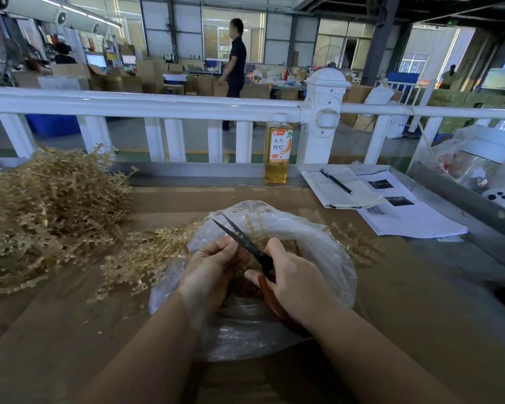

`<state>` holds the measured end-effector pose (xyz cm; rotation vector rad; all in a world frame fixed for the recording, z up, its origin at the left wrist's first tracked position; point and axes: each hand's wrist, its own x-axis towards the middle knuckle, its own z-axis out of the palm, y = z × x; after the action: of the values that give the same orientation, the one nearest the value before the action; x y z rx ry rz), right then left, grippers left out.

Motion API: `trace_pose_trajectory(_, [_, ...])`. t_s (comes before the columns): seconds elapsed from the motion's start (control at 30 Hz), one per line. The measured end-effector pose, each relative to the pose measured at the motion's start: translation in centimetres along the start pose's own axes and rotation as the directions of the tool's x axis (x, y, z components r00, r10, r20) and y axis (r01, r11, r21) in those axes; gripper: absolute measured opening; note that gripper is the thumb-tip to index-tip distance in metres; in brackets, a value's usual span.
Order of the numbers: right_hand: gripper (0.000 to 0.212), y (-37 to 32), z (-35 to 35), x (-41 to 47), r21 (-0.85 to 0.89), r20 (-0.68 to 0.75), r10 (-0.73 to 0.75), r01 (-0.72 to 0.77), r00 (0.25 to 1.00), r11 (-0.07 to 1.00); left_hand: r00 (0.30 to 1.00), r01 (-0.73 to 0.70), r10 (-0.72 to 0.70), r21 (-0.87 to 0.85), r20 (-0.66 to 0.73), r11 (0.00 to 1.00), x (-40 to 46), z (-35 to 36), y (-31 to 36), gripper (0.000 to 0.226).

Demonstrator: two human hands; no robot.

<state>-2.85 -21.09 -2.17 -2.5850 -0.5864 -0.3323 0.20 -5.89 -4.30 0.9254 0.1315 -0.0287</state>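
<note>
In the lower middle of the frame, the right hand (295, 284) gripped a pair of scissors (247, 244) by the reddish-brown handles, its fingers curled round them. The dark blades were parted and pointed up and to the left. The left hand (210, 263) sat just beside the blades, its fingers curled in and pinching a small golden sprig (242, 262) that was mostly hidden. Both hands were over a clear plastic bag (327, 252) lying on the brown counter (70, 330). A big pile of golden sprigs (50, 208) filled the left side. A bottle of yellow drink (277, 150) stood at the far edge by the white railing (158, 103). To the right of the bottle, a pen (336, 181) lay on a notebook (344, 193).
</note>
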Motion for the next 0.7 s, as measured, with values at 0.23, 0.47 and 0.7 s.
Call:
trace_pose_trajectory(0.23, [0.028, 0.34, 0.17, -0.18, -0.039, -0.025, -0.008, 0.007, 1.000, 0.999, 1.000, 0.006, -0.006, 0.028, -0.013, 1.000, -0.41, 0.28, 0.23, 0.016])
trace_pose_trajectory(0.47, [0.028, 0.45, 0.48, -0.36, -0.023, -0.018, -0.011, 0.010, 1.000, 1.000, 0.999, 0.009, -0.009, -0.018, -0.038, 1.000, -0.37, 0.27, 0.34, 0.032])
trace_pose_trajectory(0.7, [0.032, 0.47, 0.50, -0.37, -0.023, -0.053, 0.005, -0.006, 0.999, 1.000, 1.000, 0.006, -0.005, 0.084, -0.006, 0.996, -0.80, 0.39, 0.30, 0.029])
